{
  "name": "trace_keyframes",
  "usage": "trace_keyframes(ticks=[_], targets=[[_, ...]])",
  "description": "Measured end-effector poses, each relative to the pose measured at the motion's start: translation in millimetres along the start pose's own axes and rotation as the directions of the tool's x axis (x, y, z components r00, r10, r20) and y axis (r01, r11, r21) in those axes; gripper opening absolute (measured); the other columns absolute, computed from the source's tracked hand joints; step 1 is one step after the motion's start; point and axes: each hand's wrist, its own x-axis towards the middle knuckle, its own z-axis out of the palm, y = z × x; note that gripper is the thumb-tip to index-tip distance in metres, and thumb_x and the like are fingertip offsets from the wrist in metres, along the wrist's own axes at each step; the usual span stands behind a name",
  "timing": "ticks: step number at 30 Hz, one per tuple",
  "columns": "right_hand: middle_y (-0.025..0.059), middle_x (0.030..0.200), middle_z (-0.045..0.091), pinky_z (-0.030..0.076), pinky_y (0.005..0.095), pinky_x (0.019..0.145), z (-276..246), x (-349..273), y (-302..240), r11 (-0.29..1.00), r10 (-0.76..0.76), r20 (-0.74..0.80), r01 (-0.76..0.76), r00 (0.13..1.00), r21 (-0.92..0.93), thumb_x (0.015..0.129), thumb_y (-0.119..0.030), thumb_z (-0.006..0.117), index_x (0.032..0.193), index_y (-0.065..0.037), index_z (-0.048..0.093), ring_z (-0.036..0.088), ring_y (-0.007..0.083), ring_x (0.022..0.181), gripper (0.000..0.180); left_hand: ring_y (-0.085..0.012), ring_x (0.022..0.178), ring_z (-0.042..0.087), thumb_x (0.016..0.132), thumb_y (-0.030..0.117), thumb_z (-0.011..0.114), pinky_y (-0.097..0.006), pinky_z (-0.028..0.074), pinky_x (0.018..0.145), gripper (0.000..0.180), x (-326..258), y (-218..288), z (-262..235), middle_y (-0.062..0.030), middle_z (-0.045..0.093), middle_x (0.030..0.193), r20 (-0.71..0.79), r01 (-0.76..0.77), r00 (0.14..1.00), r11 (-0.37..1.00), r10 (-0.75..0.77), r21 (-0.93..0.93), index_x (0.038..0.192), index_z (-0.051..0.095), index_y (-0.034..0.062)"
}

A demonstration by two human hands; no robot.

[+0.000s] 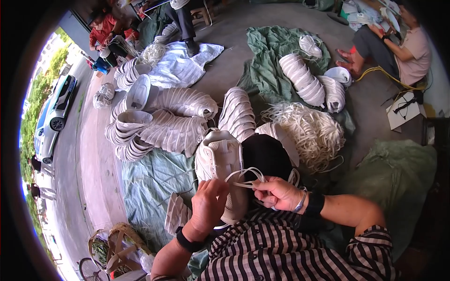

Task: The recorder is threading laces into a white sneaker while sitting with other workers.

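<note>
Item: white sneaker [218,161] on your lap, lacing underway.
You're gripping it w/ L hand [207,202]; R hand [277,193] is pinching white lace [243,174]. Lace pile [307,131] beside; nested uppers [173,131] waiting.

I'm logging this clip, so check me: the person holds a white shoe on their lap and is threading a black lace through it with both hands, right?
Not quite. The lace is white, not black; the head view shows it. The rest holds: left hand and right hand work on the white shoe on the lap.
</note>
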Motion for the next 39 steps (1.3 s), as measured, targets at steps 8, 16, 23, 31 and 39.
trace_keyframes(ticks=[8, 16, 23, 31, 39], targets=[[0.0078, 0.065, 0.060, 0.025, 0.0194, 0.035, -2.3, -0.9, -1.1, 0.981, 0.014, -0.035, -0.020, 0.999, -0.194, 0.089, -0.012, 0.059, 0.091, -0.007, 0.058, 0.036, 0.0041, 0.037, 0.005, -0.0255, 0.074, 0.061, 0.078, 0.012, 0.064, -0.036, 0.050, 0.062, 0.009, 5.7, 16.5, -0.8, -0.0064, 0.062, 0.079, 0.073, 0.196, 0.979, 0.980, -0.193, -0.036, 0.086, 0.061, 0.0089], [0.0082, 0.062, 0.059, 0.024, 0.0192, 0.033, 0.1, -0.2, -1.7, 0.975, 0.030, -0.011, -0.032, 0.999, -0.221, 0.088, -0.011, 0.058, 0.092, -0.007, 0.058, 0.035, 0.0045, 0.035, 0.006, -0.0243, 0.071, 0.060, 0.075, 0.009, 0.065, -0.035, 0.049, 0.063, 0.012, 11.2, 18.3, 2.4, -0.0050, 0.060, 0.077, 0.015, 0.047, 0.999, 0.997, -0.048, 0.057, 0.087, 0.066, 0.0112], [0.0076, 0.062, 0.059, 0.024, 0.0189, 0.033, 2.2, -0.3, -7.0, 0.964, 0.013, 0.030, -0.005, 0.999, -0.267, 0.089, -0.014, 0.060, 0.092, -0.006, 0.058, 0.036, 0.0041, 0.036, 0.009, -0.0253, 0.079, 0.055, 0.071, 0.012, 0.066, -0.039, 0.047, 0.064, 0.013, 15.1, 21.6, -2.4, -0.0031, 0.055, 0.080, 0.178, -0.084, 0.983, 0.981, 0.053, 0.174, 0.083, 0.067, 0.0166], [-0.0001, 0.052, 0.047, 0.021, 0.0174, 0.032, -8.7, 21.4, -97.6, 0.893, 0.091, 0.202, 0.009, 0.975, -0.449, 0.091, -0.034, 0.055, 0.067, -0.009, 0.051, 0.031, 0.0020, 0.033, 0.035, -0.0254, 0.082, 0.053, 0.067, 0.012, 0.072, -0.037, 0.048, 0.064, 0.017, -7.0, 9.7, -0.5, -0.0014, 0.056, 0.083, 0.039, -0.057, 0.998, 0.991, 0.053, 0.118, 0.083, 0.066, 0.0164], [-0.0018, 0.053, 0.047, 0.022, 0.0191, 0.034, 109.1, 94.6, -99.1, 0.724, -0.154, 0.299, 0.313, 0.942, -0.614, 0.088, -0.029, 0.058, 0.065, -0.007, 0.054, 0.034, 0.0022, 0.038, 0.033, -0.0238, 0.076, 0.056, 0.067, 0.005, 0.072, -0.034, 0.048, 0.065, 0.017, -7.1, 8.0, 7.4, -0.0033, 0.058, 0.081, -0.030, -0.098, 0.995, 0.993, 0.099, 0.059, 0.083, 0.068, 0.0107]])
